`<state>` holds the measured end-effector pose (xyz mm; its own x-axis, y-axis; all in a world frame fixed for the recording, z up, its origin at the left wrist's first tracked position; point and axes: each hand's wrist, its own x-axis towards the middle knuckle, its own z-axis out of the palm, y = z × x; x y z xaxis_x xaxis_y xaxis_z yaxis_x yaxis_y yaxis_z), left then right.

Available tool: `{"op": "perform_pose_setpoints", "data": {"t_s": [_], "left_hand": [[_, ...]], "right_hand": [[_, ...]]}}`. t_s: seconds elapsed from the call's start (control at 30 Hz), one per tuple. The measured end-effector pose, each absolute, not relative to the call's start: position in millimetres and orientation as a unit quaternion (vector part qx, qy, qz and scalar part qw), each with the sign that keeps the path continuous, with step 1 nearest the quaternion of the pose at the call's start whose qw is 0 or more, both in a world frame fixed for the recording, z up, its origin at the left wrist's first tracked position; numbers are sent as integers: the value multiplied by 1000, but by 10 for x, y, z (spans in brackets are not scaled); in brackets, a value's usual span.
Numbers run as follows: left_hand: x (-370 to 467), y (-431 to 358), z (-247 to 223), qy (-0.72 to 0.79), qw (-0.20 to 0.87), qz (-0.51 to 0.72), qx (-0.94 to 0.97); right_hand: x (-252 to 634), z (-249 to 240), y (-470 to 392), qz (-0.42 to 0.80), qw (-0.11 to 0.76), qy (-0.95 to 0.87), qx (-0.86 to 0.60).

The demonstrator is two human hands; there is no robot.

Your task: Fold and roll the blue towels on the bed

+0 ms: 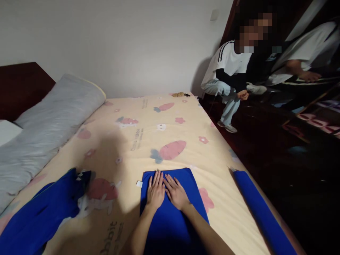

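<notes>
A blue cloth with a small white tag at its left edge lies spread flat on the bed. Near its far edge my left hand rests palm down, fingers stretched out. Just beside it my right hand also lies flat on the cloth, fingers extended. The fingertips of the two hands are close together, and neither hand grips anything. To the left a crumpled blue cloth lies in a loose heap. Along the right side of the bed runs a narrow blue strip of folded or rolled cloth.
A cream bedsheet with carrot prints covers the bed. At the left is a long grey pillow by a dark headboard. A small tan object lies at the far edge. A seated person and pink slippers are beyond the right side.
</notes>
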<state>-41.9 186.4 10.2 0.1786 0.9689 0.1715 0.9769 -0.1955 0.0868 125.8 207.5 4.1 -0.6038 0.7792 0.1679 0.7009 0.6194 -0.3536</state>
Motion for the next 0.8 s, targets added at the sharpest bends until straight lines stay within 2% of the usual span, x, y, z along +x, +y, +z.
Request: {"op": "perform_pose_setpoints", "data": {"t_s": [0.17,0.3,0.47,0.6,0.8], "left_hand": [[-755,1969,65,-725,22,-89,-683],[-887,1957,65,-740,9,-81,-668],[-812,2004,191,-753,-8,-39,-657],[-556,1999,255,-733,31,-67,-676],[-259,1887,82,-664,-7,-75,-744]], "right_hand": [[1712,-94,2339,93,156,-810,-557],[2007,-212,2395,65,153,-797,-580],[1930,-237,2433,40,150,-794,-588],[1607,-161,2364,3,188,-742,-643],[1280,-131,2141,68,156,-860,-481]]}}
